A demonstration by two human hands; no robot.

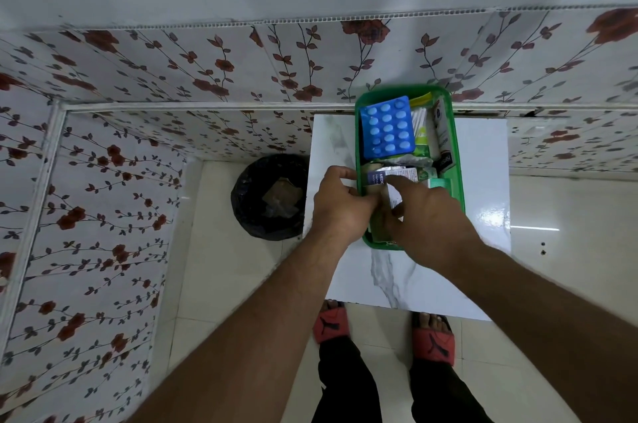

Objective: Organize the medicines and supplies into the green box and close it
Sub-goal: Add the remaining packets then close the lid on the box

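The green box (pixel 457 160) stands open on a small white marble-look table (pixel 483 180). A blue blister pack (pixel 386 127) lies in its far left part, with cotton swabs (pixel 419 120) and a white tube (pixel 440 125) to the right of it. Nearer me lies a small purple medicine carton (pixel 376 177). My left hand (pixel 340 205) rests at the box's left rim, fingers curled. My right hand (pixel 428 222) reaches into the near end and pinches a white packet (pixel 394 196) together with the left hand's fingers. The near part of the box is hidden by both hands.
A bin lined with a black bag (pixel 271 196) stands on the floor just left of the table. Floral wall panels close off the back and left. My feet in red sandals (pixel 329 324) stand at the table's near edge.
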